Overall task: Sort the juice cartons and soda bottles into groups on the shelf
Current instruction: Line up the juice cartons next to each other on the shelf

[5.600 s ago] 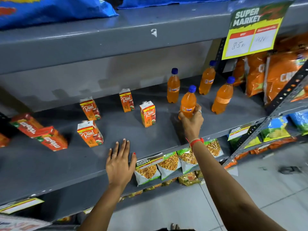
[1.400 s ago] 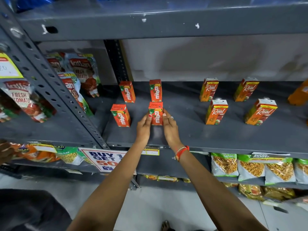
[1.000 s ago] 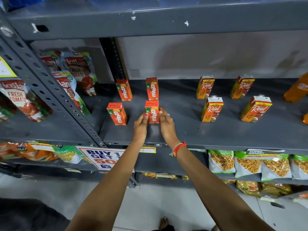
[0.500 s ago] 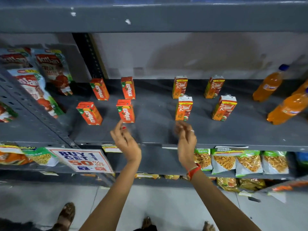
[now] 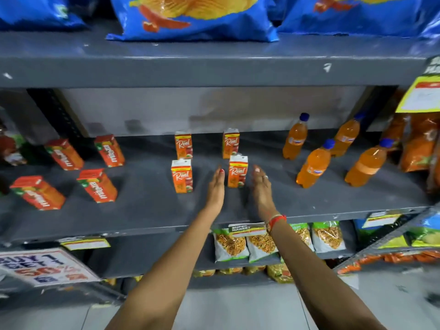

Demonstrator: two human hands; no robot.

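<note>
On the grey shelf (image 5: 147,210) stand three groups. Several red Maaza cartons (image 5: 97,185) are at the left, several orange Real cartons (image 5: 181,176) in the middle, several orange soda bottles (image 5: 313,164) with blue caps at the right. My left hand (image 5: 216,188) and my right hand (image 5: 262,184) are flat and upright, one on each side of the front right Real carton (image 5: 237,171). Neither hand touches it; a small gap shows on both sides. Both hands hold nothing.
Blue chip bags (image 5: 190,17) lie on the shelf above. Orange snack packs (image 5: 416,144) hang at the right beside a yellow price sign (image 5: 421,96). Snack packets (image 5: 245,244) fill the shelf below. A "Buy 1 Get 1" sign (image 5: 45,267) sits at the lower left.
My hands let go of the front Maaza carton and moved right. They now flank the front right Real carton. The view swung right, bringing the soda bottles into sight.
</note>
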